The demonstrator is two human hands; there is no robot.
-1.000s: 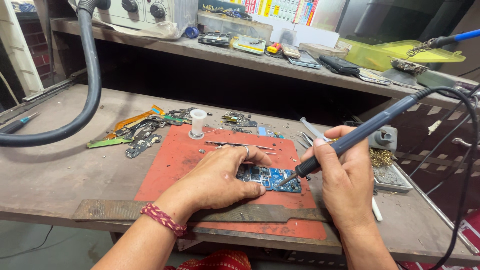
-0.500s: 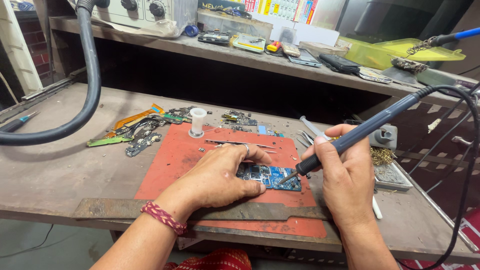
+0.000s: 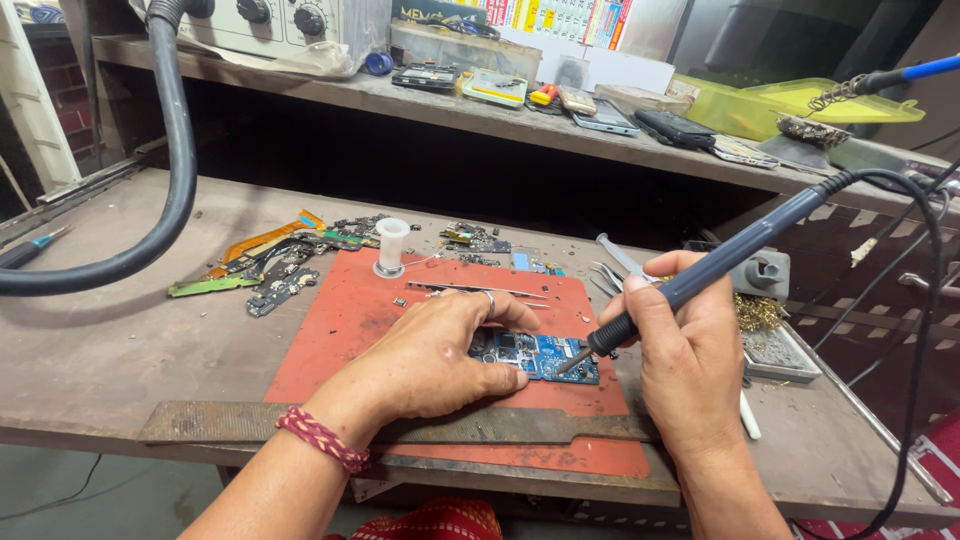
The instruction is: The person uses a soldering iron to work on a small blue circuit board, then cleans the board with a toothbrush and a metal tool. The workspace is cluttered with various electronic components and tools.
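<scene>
Pressed flat under the left hand [image 3: 430, 355] is a small blue circuit board [image 3: 540, 357], which lies on a red work mat [image 3: 340, 320] near the front edge of a worn wooden bench [image 3: 100, 350]. The fingers of that hand are spread loosely over the board's left end, not curled around it, and a ring is worn on one finger. A red braided band is seen at the wrist.

To the right, a soldering iron [image 3: 700, 280] is clamped in the right hand [image 3: 685, 360], held like a pen with fingers closed around its dark blue handle. Its tip is brought down onto the board's right end, just beside the left fingertips. The iron's black cord is looped away to the right.

Farther back on the mat, a pair of tweezers [image 3: 480, 291] and a small white spool [image 3: 391, 247] are set. Loose flat cables and phone parts [image 3: 270, 270] are scattered at the left, beneath a thick black hose [image 3: 175, 180]. A tray of brass wool [image 3: 765, 330] is placed at the far right.
</scene>
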